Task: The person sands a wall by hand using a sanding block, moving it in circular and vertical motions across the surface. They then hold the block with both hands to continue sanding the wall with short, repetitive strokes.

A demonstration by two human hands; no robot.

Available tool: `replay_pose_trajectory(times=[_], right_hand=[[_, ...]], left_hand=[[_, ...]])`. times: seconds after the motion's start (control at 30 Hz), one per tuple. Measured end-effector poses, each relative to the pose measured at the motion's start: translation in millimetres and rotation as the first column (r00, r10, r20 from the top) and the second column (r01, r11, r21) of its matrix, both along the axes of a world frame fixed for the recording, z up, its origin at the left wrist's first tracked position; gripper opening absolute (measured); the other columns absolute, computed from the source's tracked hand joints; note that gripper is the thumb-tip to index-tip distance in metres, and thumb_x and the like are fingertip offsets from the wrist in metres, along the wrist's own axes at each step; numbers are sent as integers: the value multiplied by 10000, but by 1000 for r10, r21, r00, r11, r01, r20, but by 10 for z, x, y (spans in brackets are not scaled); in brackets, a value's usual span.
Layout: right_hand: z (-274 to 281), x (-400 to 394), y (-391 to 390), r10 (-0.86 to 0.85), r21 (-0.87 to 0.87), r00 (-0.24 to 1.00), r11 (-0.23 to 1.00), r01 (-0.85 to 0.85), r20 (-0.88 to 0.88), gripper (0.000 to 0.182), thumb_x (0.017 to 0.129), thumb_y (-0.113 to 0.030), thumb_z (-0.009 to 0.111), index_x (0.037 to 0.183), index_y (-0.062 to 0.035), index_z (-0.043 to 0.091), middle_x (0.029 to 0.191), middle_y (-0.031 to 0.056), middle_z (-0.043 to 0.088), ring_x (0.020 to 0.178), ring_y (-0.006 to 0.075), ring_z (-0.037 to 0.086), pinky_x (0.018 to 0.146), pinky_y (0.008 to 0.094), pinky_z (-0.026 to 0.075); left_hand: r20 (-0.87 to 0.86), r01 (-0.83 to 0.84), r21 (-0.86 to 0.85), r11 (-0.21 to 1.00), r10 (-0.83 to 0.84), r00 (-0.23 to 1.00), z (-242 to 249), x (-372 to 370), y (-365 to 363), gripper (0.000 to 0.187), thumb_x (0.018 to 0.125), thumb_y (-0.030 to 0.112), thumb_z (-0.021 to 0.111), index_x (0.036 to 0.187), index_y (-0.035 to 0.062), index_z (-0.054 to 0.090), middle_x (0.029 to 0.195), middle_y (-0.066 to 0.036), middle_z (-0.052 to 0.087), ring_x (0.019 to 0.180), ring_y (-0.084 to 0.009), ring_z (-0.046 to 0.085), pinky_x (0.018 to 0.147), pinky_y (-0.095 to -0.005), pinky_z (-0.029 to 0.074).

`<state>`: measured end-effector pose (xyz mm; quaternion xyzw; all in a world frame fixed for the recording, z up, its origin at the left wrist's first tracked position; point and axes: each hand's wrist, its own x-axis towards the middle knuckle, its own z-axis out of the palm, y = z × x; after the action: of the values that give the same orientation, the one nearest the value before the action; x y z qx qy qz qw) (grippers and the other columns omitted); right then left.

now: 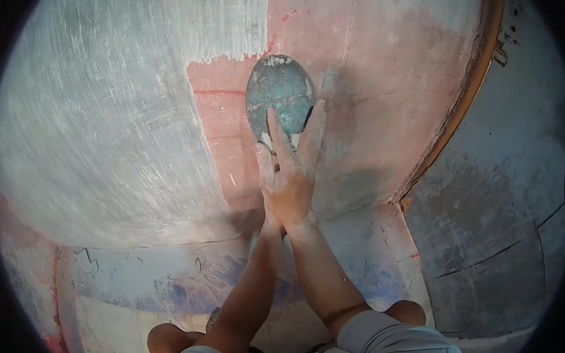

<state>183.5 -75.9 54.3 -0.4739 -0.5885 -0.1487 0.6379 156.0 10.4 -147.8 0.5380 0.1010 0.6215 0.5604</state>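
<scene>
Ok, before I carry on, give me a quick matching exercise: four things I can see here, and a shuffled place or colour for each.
Things:
1. Oval block
2. Curved edge strip
3. Right sleeve
4. Streaked wall area

Places and colours:
A. Pale, left of the pink area
B. Blue-green, touched by fingers
C. Light grey, lower right
D. Orange-brown, right of the pink area

Pairs: 1-B, 2-D, 3-C, 4-A

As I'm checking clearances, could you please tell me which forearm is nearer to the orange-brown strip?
Right: in the picture, the right forearm is below and left of the orange-brown strip; the left forearm is also below, but farther left.
</scene>
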Motion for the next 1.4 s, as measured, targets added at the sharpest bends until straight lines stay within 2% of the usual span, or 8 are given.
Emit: replay_pose_trajectory(times=[0.43,0.53,0.6,0.73,0.8,0.93,1.0,1.4], right_hand=[[154,138,84,-10,-23,993,1000,13,116,493,878,-214,794,1367,-243,745,1659,187,424,1550,535,282,1224,690,253],[5,141,43,33,-106,994,994,-21,105,479,904,-308,784,1380,-300,734,1729,242,259,1573,544,224,1228,715,188],[-5,98,29,14,30,999,999,-15,37,589,891,-172,797,1465,-164,665,1640,267,416,1545,499,317,1239,504,320],[197,38,62,285,-98,904,939,-331,-319,798,889,-147,806,1608,-85,465,1636,312,387,1524,434,388,1208,419,368],[175,34,183,236,-21,937,968,-249,-259,1042,857,-154,834,1650,14,178,1635,348,343,1484,391,447,1180,407,403],[-25,55,223,281,-20,909,953,-302,-308,1178,825,-166,860,1643,99,55,1574,340,398,1428,380,502,1167,428,422],[-180,95,221,333,-62,883,926,-372,-332,1108,827,-150,858,1633,80,133,1518,322,441,1391,376,520,1160,444,430],[141,89,225,308,-32,899,942,-334,-312,1057,810,-136,868,1625,-7,207,1487,257,486,1324,369,572,1078,432,500]], left_hand=[[-316,-236,-112,965,191,929,270,-57,-288,495,1127,211,434,1596,71,364,1484,-105,525,1378,-228,509,1157,-372,433],[-391,-290,-120,949,223,893,351,116,-413,497,1125,210,443,1596,74,362,1476,-101,526,1375,-224,509,1156,-366,432],[-424,-324,-118,939,248,871,450,59,-477,498,1124,209,448,1596,77,361,1471,-98,527,1373,-222,509,1155,-362,431],[-458,-373,-79,924,299,837,828,92,-409,500,1123,208,457,1596,80,359,1463,-94,529,1370,-218,509,1154,-356,430],[21,34,-545,838,-27,999,971,-34,-429,526,1124,262,462,1613,98,357,1522,-77,516,1394,-221,510,1169,-363,422],[119,-261,-133,956,276,954,-488,-99,-133,477,1129,281,482,1509,-4,441,1128,-30,573,1041,-137,594,920,-275,522],[393,220,-349,911,-71,917,360,-15,-500,537,1120,271,467,1588,21,389,1541,-118,516,1364,-242,554,1143,-382,457],[394,258,-555,790,-23,919,615,-40,-457,499,1149,341,406,1546,41,452,1453,-113,592,1278,-246,623,1057,-388,531]])
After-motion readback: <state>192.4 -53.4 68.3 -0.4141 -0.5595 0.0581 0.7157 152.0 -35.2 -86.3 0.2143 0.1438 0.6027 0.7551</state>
